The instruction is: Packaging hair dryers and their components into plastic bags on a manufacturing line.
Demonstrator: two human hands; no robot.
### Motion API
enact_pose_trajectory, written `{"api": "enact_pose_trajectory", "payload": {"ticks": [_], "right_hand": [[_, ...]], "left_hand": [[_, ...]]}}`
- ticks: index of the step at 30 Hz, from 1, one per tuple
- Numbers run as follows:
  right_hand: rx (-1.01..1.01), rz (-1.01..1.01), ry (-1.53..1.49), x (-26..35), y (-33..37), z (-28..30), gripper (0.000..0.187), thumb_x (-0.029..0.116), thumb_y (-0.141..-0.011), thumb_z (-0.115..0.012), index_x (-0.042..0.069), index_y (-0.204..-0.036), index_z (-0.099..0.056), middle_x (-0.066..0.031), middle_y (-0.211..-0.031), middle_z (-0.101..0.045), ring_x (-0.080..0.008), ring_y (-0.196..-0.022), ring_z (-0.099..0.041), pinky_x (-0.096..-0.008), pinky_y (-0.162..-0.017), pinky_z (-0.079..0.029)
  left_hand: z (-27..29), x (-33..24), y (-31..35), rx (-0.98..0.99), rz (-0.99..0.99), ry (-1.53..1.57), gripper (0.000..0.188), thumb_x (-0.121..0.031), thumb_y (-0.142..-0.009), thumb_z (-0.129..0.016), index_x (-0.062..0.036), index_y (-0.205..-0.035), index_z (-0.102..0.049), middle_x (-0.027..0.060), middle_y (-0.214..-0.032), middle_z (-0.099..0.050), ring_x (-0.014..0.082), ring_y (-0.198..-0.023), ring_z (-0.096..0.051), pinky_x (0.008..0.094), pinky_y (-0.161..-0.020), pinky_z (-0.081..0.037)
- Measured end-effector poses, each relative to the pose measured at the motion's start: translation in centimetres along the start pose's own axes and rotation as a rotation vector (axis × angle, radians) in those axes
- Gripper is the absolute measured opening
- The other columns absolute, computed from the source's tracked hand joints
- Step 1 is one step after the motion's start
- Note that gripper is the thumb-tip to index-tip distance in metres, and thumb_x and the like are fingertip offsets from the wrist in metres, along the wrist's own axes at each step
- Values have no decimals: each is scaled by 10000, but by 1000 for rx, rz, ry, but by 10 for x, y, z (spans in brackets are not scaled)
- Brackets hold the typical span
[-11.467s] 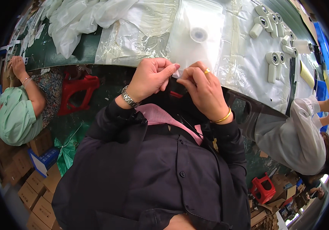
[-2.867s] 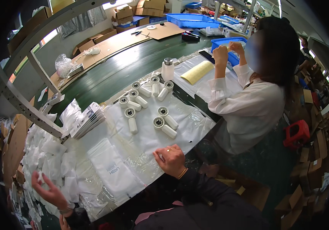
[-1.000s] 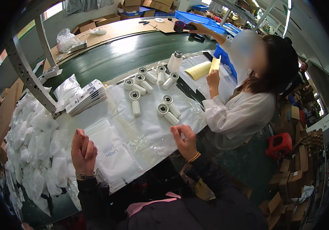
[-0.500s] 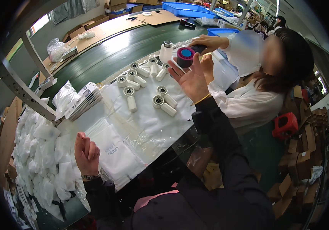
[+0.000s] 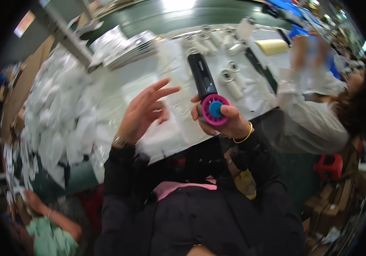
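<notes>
My right hand [image 5: 230, 121] grips a black handheld blower [image 5: 203, 77] by its round head, with the handle pointing away from me across the table. The head has a pink slotted ring and a blue centre, and my thumb rests beside the blue part. To its left, my left hand [image 5: 142, 113] hovers over white plastic bags [image 5: 161, 136], fingers spread and nothing in them. Beyond the blower, several white blowers [image 5: 232, 87] of a similar round-headed shape lie on the white-covered table.
A stack of flat printed boxes [image 5: 134, 51] lies at the far left of the table, beside a big heap of white bags [image 5: 59, 115]. At the right a co-worker's blurred hands [image 5: 311, 51] are raised near a yellow curved piece [image 5: 272, 47]. A person in green [image 5: 53, 234] is at lower left.
The black blower has passed from the co-worker's hands into my right hand, which has drawn back toward me. My left hand has moved right and opened. The view has shifted.
</notes>
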State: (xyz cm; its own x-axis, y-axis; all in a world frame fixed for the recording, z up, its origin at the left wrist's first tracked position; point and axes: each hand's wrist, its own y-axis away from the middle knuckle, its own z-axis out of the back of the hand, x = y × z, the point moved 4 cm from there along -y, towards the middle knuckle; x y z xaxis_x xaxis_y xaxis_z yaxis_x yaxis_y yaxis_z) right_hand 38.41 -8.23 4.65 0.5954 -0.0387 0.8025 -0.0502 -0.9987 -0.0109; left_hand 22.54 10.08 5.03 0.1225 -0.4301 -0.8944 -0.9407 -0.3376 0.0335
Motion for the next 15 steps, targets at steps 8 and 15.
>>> {"api": "enact_pose_trajectory", "payload": {"ticks": [8, 15], "right_hand": [[145, -171, 161, -51, -17, -19, 1058, 701, -862, -749, -34, -1545, -415, -224, -1125, -670, -148, -607, -571, -277, -529, -433], [19, -173, 79, -49, -13, -16, 1109, 820, -912, -618, 5, -1609, -338, -240, -1148, -688, -120, -591, -522, -261, -522, -416]], "left_hand": [[5, -1, 0, 80, -88, 56, 492, -349, -1169, -476, -54, -1562, -490, 200, -1371, -697, 105, -754, -642, 239, -674, -526], [11, -2, 0, 23, -117, 32, 455, -302, -1161, -510, -50, -1540, -510, 190, -1334, -719, 107, -769, -677, 240, -698, -544]]}}
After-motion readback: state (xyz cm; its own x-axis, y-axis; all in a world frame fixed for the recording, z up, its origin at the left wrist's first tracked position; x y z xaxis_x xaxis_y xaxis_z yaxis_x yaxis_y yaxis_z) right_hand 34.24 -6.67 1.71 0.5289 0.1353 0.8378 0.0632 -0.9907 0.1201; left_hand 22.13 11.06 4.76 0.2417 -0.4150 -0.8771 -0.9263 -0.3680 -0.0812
